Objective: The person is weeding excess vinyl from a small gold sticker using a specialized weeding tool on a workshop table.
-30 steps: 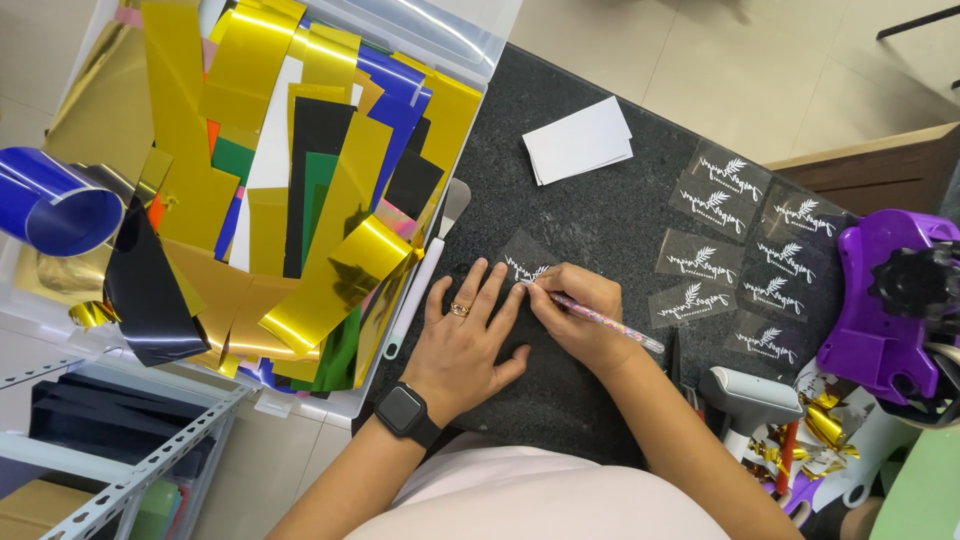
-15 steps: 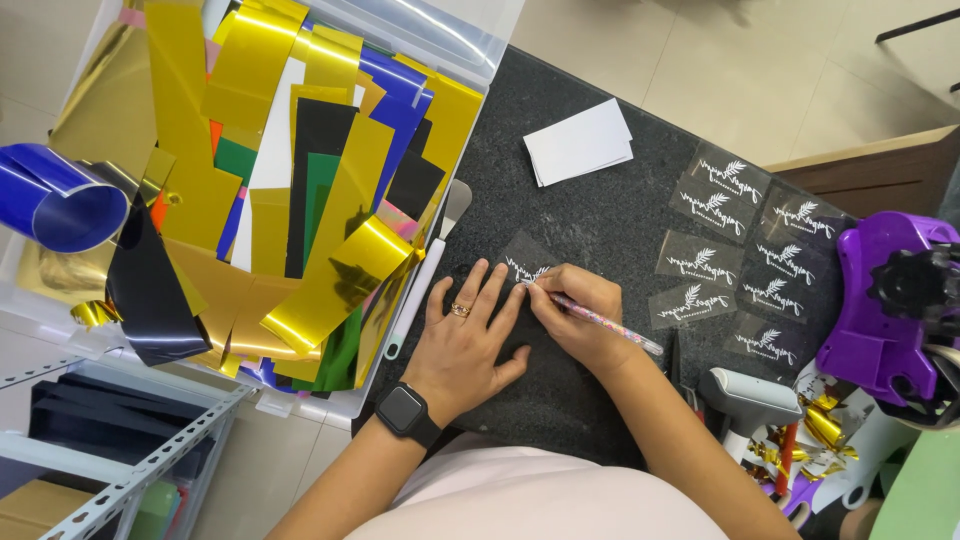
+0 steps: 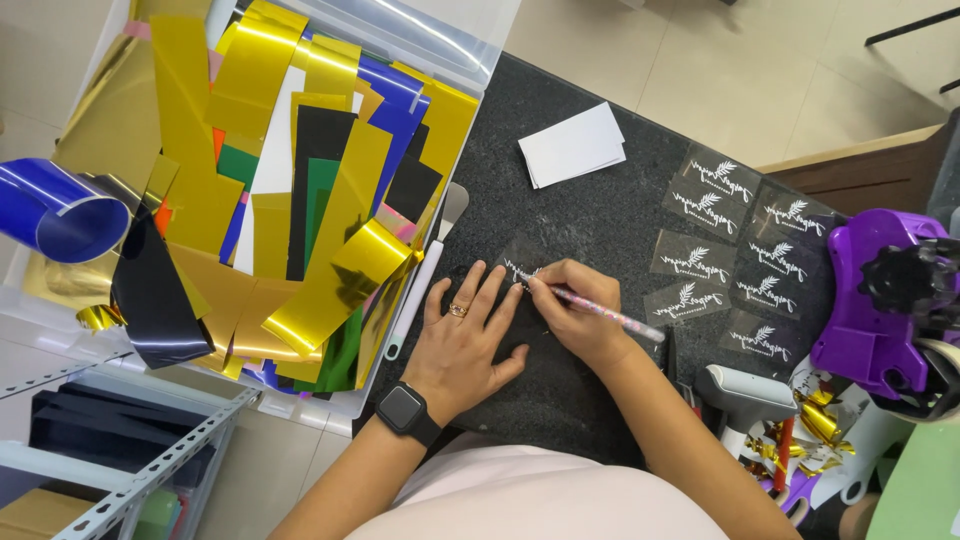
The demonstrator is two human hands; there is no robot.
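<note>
Dark speckled desk [image 3: 600, 210], centre frame. Left hand [image 3: 462, 340] lay flat, fingers spread, pinning clear decal sheet [image 3: 520, 268]. Right hand [image 3: 570, 305] pinched pink pen tool [image 3: 608, 314], tip on sheet. Bin of gold foil scraps [image 3: 300, 200] at left.

Clear decal [image 3: 518, 268] lies flat under slanted pink pen [image 3: 605, 312].

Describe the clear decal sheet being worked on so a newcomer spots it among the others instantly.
On the dark speckled stone countertop, right of the clear plastic bin of gold and coloured foil strips, find the two hands. The small clear decal sheet with white script lies under the left hand's fingertips, touched by the right hand's thin pen-like tool. The other decal sheets lie untouched farther right.
</note>
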